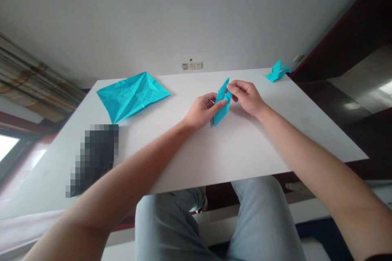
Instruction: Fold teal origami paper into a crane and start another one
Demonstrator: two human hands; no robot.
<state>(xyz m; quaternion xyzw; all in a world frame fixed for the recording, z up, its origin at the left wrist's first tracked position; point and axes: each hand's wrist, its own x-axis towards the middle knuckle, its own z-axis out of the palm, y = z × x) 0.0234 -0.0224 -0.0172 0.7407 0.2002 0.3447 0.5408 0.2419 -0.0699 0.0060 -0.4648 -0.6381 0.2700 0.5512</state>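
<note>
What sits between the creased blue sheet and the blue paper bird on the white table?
In the head view, from left to right: the left hand, the folded blue paper it holds, and the right hand, its fingers at that paper.

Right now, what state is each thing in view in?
Folded paper: narrow, tilted, held in both hands.
Left hand: fingers closed on this paper.
Right hand: fingers pinching this paper's edge.
Large sheet: spread out, creased, on the table.
Paper crane: folded, sitting on the table.
Dark object: pixelated, state unclear.
Curtain: hanging in folds.
</note>
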